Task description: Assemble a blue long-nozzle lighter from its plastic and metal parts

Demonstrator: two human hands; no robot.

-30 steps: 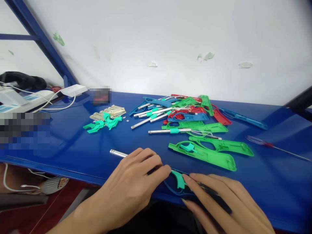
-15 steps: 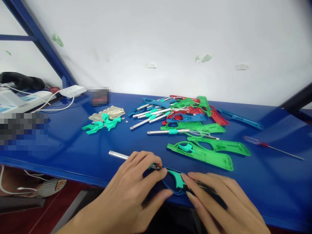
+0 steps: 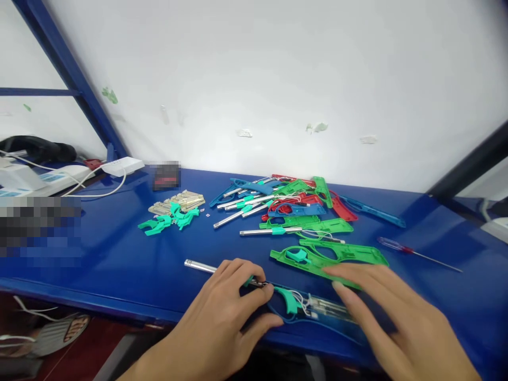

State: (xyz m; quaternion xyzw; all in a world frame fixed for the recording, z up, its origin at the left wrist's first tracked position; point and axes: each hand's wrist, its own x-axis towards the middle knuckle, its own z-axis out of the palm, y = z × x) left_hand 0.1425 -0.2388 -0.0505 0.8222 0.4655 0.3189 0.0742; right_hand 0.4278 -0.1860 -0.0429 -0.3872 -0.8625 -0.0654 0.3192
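My left hand pinches the front of a blue long-neck lighter lying near the table edge. Out past my knuckles sticks its silver metal tube. Its shell is open: a teal trigger, white wires and a clear fuel tank lie inside. My right hand hovers over the handle end, thumb and fingers apart, with nothing visible between them. Just beyond its fingertips lies a green shell half with a teal trigger in it; whether they touch it I cannot tell.
Behind is a heap of silver tubes and red, blue and green shell halves. Teal triggers and clear tanks lie to its left. A screwdriver rests at right, a white power strip at far left.
My right hand has let go of the lighter's handle and moved right, its fingers parting and uncovering the wires and tank. My left hand keeps its hold. The camera view has tilted up slightly.
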